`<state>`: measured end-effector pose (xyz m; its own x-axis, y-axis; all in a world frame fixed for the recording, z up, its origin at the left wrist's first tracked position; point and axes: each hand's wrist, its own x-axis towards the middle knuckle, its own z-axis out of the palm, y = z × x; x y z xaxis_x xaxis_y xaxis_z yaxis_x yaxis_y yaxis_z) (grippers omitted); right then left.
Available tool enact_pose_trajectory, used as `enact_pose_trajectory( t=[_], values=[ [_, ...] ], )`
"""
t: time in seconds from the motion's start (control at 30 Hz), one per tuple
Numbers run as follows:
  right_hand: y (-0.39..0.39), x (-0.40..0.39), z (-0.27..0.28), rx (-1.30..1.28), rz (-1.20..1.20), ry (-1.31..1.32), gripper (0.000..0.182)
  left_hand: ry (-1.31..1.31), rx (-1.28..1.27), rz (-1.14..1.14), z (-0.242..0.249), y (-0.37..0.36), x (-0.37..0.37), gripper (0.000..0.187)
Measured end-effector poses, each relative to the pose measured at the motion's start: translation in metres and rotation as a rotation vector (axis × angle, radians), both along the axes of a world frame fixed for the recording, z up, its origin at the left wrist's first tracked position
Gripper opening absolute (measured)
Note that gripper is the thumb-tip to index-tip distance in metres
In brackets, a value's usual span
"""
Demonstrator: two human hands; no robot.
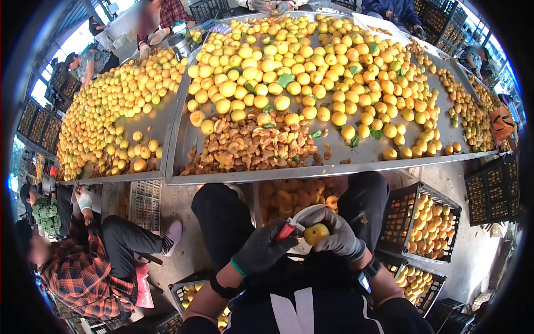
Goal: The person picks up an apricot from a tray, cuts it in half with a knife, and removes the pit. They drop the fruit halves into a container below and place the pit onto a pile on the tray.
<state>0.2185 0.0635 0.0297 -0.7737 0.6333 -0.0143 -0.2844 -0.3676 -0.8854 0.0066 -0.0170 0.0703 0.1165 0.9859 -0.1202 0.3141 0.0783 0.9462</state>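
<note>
Near the bottom centre, my left hand [261, 245], in a dark glove, grips a red-handled cutting tool [285, 230] with a curved pale part. Beside it my right hand [338, 235], in a grey glove, holds a yellow fruit [316, 234]. The tool's metal end is next to the fruit; whether they touch I cannot tell. Below the hands' far side, between the knees, a container of orange fruit halves [289, 197] is partly hidden. On the metal table [250, 177] ahead lie a pile of brownish fruit pieces [261, 142] and many whole yellow fruits [281, 103].
Black crates [439, 259] of fruit stand at the right. A crate [192, 289] is at the lower left. A person in a checked shirt [83, 267] sits at the left; others are around the table. The metal table edge runs just beyond my knees.
</note>
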Motion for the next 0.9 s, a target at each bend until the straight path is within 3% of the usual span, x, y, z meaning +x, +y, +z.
enact_pose_trajectory(
  t=[0.03,0.1,0.13,0.2,0.37,0.4,0.53,0.7,0.77,0.87,0.9],
  values=[
    [-0.005,-0.001,0.006,-0.010,0.007,-0.001,0.052,-0.001,-0.010,0.007,0.006,-0.002,0.001,0.034],
    [-0.014,-0.005,0.026,-0.281,-0.057,0.031,0.055,0.190,0.095,-0.011,0.012,-0.007,0.006,0.033],
    [-0.012,-0.007,0.016,-0.037,-0.076,-0.013,0.059,0.191,0.091,-0.002,0.005,-0.011,0.008,0.033],
    [-0.022,-0.006,0.011,-0.020,-0.072,-0.025,0.061,0.449,0.394,-0.050,-0.012,-0.020,0.011,0.034],
    [-0.037,-0.008,0.021,0.045,-0.063,-0.139,0.062,0.536,0.446,0.009,-0.019,-0.030,0.011,0.035],
    [-0.037,-0.010,0.028,0.035,-0.053,-0.169,0.052,0.585,0.458,0.019,-0.020,-0.032,0.012,0.035],
    [-0.036,-0.012,0.018,0.235,-0.101,-0.192,0.047,0.568,0.344,0.051,-0.022,-0.040,0.019,0.030],
    [-0.048,-0.017,0.021,0.308,-0.115,-0.266,0.043,0.482,0.346,0.020,-0.020,-0.060,0.024,0.021],
    [-0.057,-0.032,0.028,0.471,-0.154,-0.330,0.041,0.446,0.252,0.084,-0.020,-0.072,0.025,0.021],
    [-0.056,-0.051,0.053,0.844,-0.007,-0.401,0.039,0.317,0.195,0.011,-0.019,-0.089,0.015,0.023],
    [-0.057,-0.061,0.058,0.850,0.021,-0.379,0.039,0.304,0.143,-0.042,-0.018,-0.096,0.010,0.024]
  ],
)
